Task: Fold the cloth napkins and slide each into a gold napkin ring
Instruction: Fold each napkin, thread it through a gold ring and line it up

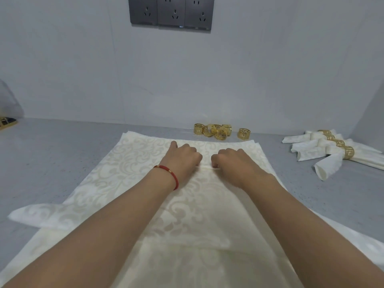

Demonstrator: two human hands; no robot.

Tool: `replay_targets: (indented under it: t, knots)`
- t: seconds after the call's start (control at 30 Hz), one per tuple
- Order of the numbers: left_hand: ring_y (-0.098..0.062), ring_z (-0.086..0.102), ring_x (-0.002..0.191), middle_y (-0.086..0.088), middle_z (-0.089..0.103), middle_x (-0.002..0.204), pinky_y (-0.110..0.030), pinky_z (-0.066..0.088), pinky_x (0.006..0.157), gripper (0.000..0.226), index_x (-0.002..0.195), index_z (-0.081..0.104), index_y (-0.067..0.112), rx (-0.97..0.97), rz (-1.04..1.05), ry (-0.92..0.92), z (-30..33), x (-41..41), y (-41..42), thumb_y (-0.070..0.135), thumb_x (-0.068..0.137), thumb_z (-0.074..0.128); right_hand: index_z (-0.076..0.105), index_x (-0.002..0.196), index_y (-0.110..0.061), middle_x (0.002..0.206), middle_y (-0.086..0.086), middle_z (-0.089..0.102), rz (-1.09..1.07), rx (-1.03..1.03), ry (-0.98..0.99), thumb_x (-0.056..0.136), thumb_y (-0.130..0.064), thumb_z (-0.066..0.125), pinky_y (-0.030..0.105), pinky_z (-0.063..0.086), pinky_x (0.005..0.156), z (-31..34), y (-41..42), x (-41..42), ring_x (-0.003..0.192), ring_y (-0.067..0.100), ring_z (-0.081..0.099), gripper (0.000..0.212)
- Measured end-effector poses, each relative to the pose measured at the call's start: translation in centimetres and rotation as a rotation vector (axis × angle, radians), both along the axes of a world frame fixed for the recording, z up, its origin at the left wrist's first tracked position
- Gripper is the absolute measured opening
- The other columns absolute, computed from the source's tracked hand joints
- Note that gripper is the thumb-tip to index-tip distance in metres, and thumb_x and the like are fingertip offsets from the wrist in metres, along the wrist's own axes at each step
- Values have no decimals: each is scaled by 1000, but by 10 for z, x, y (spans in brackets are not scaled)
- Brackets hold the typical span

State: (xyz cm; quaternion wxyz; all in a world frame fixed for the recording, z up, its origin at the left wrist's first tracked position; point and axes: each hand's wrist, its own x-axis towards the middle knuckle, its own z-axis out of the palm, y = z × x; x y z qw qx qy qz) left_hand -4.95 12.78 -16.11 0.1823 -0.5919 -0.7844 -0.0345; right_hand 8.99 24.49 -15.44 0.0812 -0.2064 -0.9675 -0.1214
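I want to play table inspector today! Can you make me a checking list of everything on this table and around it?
Surface: grey table, a few tiny specks on it.
Job's things: cream patterned napkin spread flat, more cloth under it; loose gold rings in a small heap near the wall, one more ring beside them; finished napkins already in rings at the right.
Clutter: gold-edged object at the far left edge, too cut off to name.
Hands: left hand and right hand both pinch a small ridge of cloth at the napkin's middle; red bracelet on the left wrist.
Cables: nothing seen.
Surroundings: pale wall with dark sockets.
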Motion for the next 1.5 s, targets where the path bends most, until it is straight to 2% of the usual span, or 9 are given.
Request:
replay_targets:
  t: [0.13, 0.27, 0.4, 0.63, 0.83, 0.93, 1.07, 1.23, 1.5]
  knots:
    - [-24, 63, 91, 3, 64, 89, -33, 40, 72, 23, 85, 67, 23, 104, -11, -218, -7, -3, -6, 5, 90, 54, 69, 89, -8, 86, 7, 67, -28, -299, 280, 90, -3, 52, 40, 51, 74, -16, 7, 11, 81, 28, 60, 18]
    - [-23, 62, 97, 1, 67, 99, -38, 51, 85, 18, 107, 73, 16, 311, 38, -433, -26, -10, -13, 14, 95, 59, 50, 59, -4, 62, 9, 41, -63, -446, 508, 88, -4, 58, 34, 33, 58, -34, 9, 17, 63, 23, 38, 30]
    - [-23, 50, 106, 2, 58, 109, -34, 40, 83, 18, 106, 71, 17, 186, 2, -282, -24, -6, -12, 17, 100, 54, 66, 92, -21, 95, -5, 61, -46, -116, 378, 99, -20, 59, 41, 44, 84, -28, 3, 21, 96, 21, 51, 10]
    - [-18, 53, 82, 8, 56, 84, -32, 24, 74, 28, 83, 66, 28, 47, 12, 18, -6, 7, -25, 1, 81, 58, 61, 89, -20, 90, -3, 57, 3, -40, 203, 79, 6, 61, 37, 39, 73, -19, -6, 24, 87, 23, 51, 28]
    - [-28, 63, 95, 0, 71, 99, -37, 51, 80, 24, 102, 74, 21, 200, 17, -346, -13, -2, -30, 9, 95, 54, 70, 100, -13, 101, 0, 66, -55, -418, 377, 94, -11, 51, 42, 52, 85, -20, -4, 38, 95, 24, 62, 21]
    - [-27, 62, 95, -2, 64, 102, -41, 50, 81, 18, 86, 69, 19, 172, 20, -327, -16, -8, -28, 12, 94, 55, 63, 94, -13, 96, 0, 61, -77, -372, 291, 93, -18, 52, 43, 47, 81, -23, 0, 39, 96, 25, 54, 12]
    - [-18, 45, 102, 9, 53, 103, -35, 26, 78, 11, 99, 60, 25, 110, 20, -149, -13, -5, -29, 15, 94, 57, 65, 92, -24, 92, -8, 64, -99, -231, 197, 97, -23, 54, 41, 43, 87, -11, -1, 37, 94, 20, 53, 12]
    - [-17, 42, 76, 10, 52, 77, -33, 23, 71, 32, 82, 48, 26, 149, 11, 12, -14, -4, -29, 1, 72, 66, 61, 86, -20, 85, -3, 61, -44, -99, 237, 84, -1, 58, 39, 41, 74, -11, -1, 27, 86, 24, 51, 19]
    - [-20, 62, 94, 6, 66, 99, -34, 45, 81, 29, 97, 71, 24, 65, 18, -335, 0, 0, -41, 3, 88, 52, 71, 81, -21, 90, -5, 69, -91, -270, 279, 87, -13, 54, 43, 46, 89, -13, -6, 39, 87, 20, 62, 20]
